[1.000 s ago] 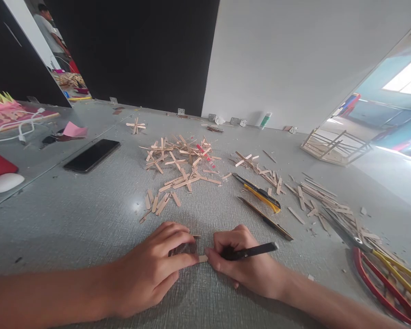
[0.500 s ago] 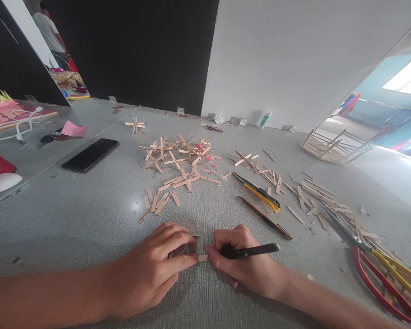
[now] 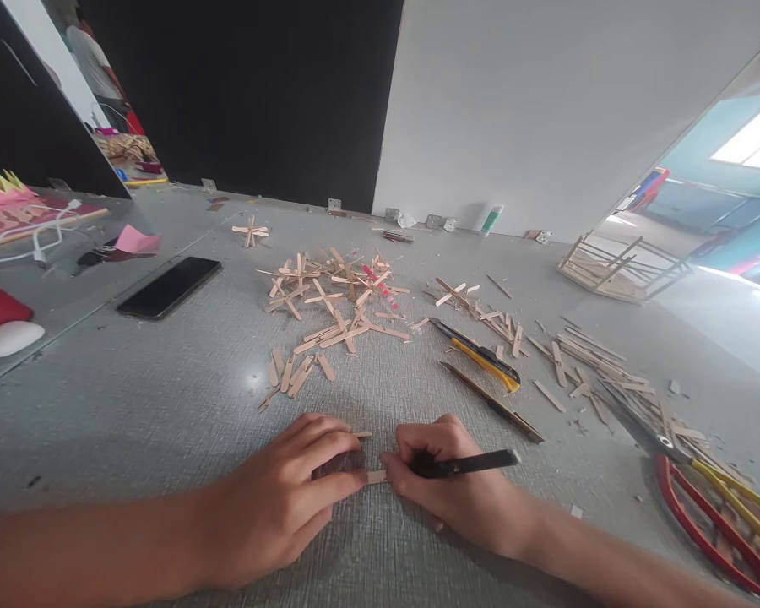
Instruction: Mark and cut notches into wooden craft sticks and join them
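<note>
Lower centre: the person's left hand [image 3: 291, 496] half-curled, one fingertip at the left end of a short, flat, pale wooden strip [image 3: 376, 477] between the hands; pinching or only pressing, cannot tell. Right hand [image 3: 459, 505] closed round a slim black-handled tool [image 3: 481, 462], fingertips by the strip's right end; tool tip hidden. If that tip is sharp, a slip along so short a piece could reach the left fingers; a weak press could let the strip skid on the grey textured bench [image 3: 165, 422]. Beyond, right of centre: yellow-and-black box cutter [image 3: 486, 363], a possible snag. Farther, centre: heap of crossed pale wooden sticks [image 3: 340, 321], easily scattered.
</note>
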Demonstrator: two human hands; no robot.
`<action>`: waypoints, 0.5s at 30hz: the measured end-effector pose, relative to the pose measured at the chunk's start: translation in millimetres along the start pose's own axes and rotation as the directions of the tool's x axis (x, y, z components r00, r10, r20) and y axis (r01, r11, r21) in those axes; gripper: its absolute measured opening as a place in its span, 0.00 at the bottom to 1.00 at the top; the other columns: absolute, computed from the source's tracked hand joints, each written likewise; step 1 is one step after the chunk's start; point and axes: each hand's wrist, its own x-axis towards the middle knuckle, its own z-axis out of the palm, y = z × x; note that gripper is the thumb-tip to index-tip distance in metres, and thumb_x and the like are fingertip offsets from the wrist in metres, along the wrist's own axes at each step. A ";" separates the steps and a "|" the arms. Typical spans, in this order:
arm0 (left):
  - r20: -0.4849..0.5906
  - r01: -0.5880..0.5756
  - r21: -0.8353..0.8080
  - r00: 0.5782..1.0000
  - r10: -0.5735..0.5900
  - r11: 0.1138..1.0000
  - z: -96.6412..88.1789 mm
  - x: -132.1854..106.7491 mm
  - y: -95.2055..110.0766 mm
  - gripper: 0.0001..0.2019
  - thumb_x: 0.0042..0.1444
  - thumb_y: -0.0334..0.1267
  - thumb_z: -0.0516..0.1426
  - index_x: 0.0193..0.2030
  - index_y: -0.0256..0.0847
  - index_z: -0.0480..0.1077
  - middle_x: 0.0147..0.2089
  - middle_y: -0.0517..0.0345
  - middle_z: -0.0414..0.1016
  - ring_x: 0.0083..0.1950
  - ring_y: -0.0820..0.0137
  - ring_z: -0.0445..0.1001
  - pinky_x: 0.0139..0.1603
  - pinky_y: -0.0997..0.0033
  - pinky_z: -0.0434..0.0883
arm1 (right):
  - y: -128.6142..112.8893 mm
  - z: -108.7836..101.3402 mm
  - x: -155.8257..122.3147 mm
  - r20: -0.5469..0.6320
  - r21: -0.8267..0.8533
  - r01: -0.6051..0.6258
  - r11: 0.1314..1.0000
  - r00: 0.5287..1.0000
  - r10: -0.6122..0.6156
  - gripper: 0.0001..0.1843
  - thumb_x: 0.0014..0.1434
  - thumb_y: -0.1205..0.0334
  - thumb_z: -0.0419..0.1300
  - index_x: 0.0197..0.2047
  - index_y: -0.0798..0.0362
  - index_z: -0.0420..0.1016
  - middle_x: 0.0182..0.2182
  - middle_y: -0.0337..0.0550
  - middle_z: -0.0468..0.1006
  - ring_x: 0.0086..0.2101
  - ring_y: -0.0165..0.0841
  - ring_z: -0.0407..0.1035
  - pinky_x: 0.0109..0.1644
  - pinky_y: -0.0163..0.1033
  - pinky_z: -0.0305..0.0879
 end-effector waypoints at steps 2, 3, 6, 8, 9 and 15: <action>0.005 0.004 -0.007 1.000 -0.004 1.000 -0.3 -0.4 -0.4 0.22 0.63 0.17 0.50 0.58 0.34 0.74 0.54 0.43 0.74 0.59 0.57 0.69 0.60 0.54 0.73 | -0.6 0.1 -0.9 0.001 -0.004 -0.008 1.000 1.000 0.008 0.21 0.64 0.61 0.56 0.21 0.49 0.53 0.15 0.27 0.53 0.13 0.21 0.54 0.14 0.28 0.46; 0.007 0.006 -0.010 1.000 -0.006 1.000 -0.6 -0.6 -0.6 0.22 0.63 0.17 0.50 0.58 0.34 0.74 0.54 0.42 0.74 0.59 0.57 0.69 0.60 0.53 0.73 | -0.6 0.3 -1.2 0.005 -0.004 -0.009 1.000 1.000 0.009 0.22 0.64 0.61 0.57 0.21 0.49 0.53 0.15 0.27 0.53 0.13 0.21 0.54 0.14 0.28 0.46; 0.014 0.007 -0.013 1.000 -0.007 1.000 -1.5 -0.4 -1.0 0.22 0.62 0.17 0.50 0.58 0.33 0.74 0.54 0.42 0.74 0.59 0.56 0.69 0.60 0.53 0.73 | 0.5 1.2 -1.3 0.008 -0.008 -0.013 1.000 1.000 0.013 0.22 0.65 0.60 0.57 0.21 0.49 0.53 0.15 0.27 0.53 0.13 0.21 0.53 0.15 0.28 0.47; 0.008 0.003 -0.007 1.000 -0.003 1.000 -1.9 0.1 -1.0 0.22 0.62 0.17 0.50 0.58 0.33 0.74 0.55 0.42 0.74 0.59 0.56 0.69 0.60 0.52 0.73 | 1.4 1.4 -0.9 0.003 -0.015 -0.024 1.000 1.000 0.024 0.22 0.65 0.61 0.57 0.21 0.49 0.53 0.15 0.28 0.54 0.13 0.21 0.52 0.15 0.28 0.47; 0.005 0.002 -0.004 1.000 -0.002 1.000 -1.9 0.4 -0.9 0.22 0.62 0.17 0.50 0.57 0.34 0.74 0.55 0.42 0.74 0.59 0.56 0.69 0.60 0.52 0.73 | 1.8 1.2 -0.8 -0.004 -0.022 -0.022 1.000 1.000 0.022 0.22 0.64 0.61 0.57 0.21 0.49 0.53 0.15 0.28 0.53 0.13 0.21 0.51 0.15 0.28 0.46; -0.001 0.000 -0.002 1.000 0.000 1.000 -0.5 0.4 -0.2 0.22 0.62 0.17 0.49 0.59 0.34 0.73 0.54 0.42 0.74 0.59 0.57 0.69 0.59 0.52 0.74 | 3.0 -1.4 -1.5 -0.015 -0.031 0.003 1.000 1.000 -0.003 0.22 0.64 0.62 0.57 0.21 0.49 0.52 0.14 0.27 0.52 0.14 0.21 0.50 0.15 0.28 0.47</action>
